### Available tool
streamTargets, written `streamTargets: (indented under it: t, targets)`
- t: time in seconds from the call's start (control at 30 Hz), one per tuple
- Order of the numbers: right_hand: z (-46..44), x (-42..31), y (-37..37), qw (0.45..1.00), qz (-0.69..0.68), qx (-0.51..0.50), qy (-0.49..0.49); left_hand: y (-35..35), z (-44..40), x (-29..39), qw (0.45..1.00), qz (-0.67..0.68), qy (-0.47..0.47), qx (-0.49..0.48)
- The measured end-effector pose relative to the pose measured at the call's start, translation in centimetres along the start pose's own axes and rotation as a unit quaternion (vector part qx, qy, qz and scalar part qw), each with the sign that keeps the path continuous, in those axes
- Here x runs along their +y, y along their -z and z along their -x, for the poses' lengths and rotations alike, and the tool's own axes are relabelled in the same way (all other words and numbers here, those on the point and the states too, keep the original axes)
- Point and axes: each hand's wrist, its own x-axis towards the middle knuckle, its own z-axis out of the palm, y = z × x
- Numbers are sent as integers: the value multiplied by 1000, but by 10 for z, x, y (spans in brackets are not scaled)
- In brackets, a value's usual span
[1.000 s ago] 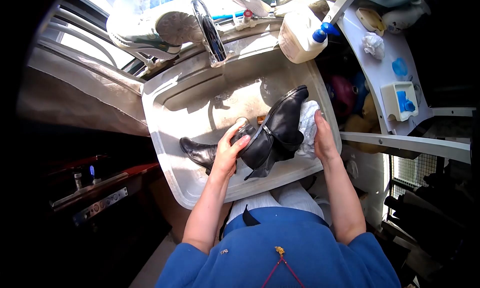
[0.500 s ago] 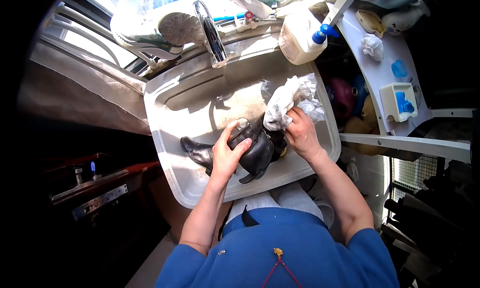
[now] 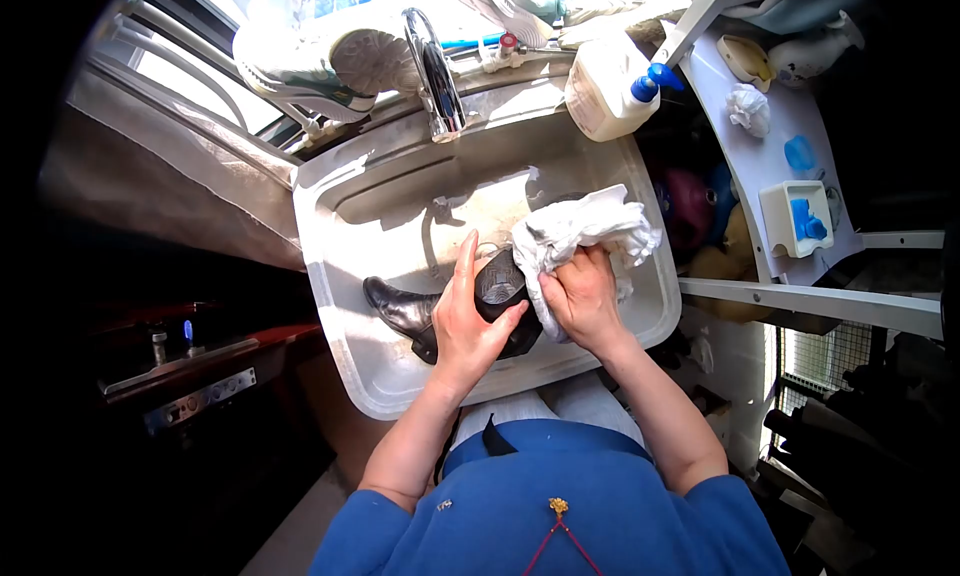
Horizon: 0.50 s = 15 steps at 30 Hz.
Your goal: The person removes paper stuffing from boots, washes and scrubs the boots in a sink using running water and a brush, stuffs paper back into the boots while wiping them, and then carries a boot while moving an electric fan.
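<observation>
My left hand (image 3: 468, 334) holds a black boot (image 3: 501, 282) above the sink (image 3: 352, 351), thumb on one side and fingers stretched along the other. A patterned dark surface of this boot faces up between thumb and fingers. My right hand (image 3: 586, 298) is closed on a crumpled white cloth (image 3: 583, 223), which lies against the right side of the boot and hides much of it. Another black boot (image 3: 399, 309) rests in the sink, left of my left hand, with its toe toward the upper left.
A chrome faucet (image 3: 437, 81) stands at the sink's back edge, with light shoes (image 3: 300, 66) behind it. A pump bottle (image 3: 603, 88) sits at the back right corner. The right shelf holds a white soap box (image 3: 795, 219) and crumpled paper (image 3: 747, 110).
My right hand has brought the cloth from the right side inward and over the boot. The held boot has turned, so its patterned surface now shows beside my left hand.
</observation>
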Motion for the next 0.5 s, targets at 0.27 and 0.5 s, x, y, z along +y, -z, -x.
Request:
streamTargets:
  t: [0.27,0.5]
  targets:
    - [13,87,27,739,-514,320,-295,16,13,-6,990,-87,-100,46]
    - [12,26,-16,486,-774,140,-381,-11,18,4,990,43,-124,44]
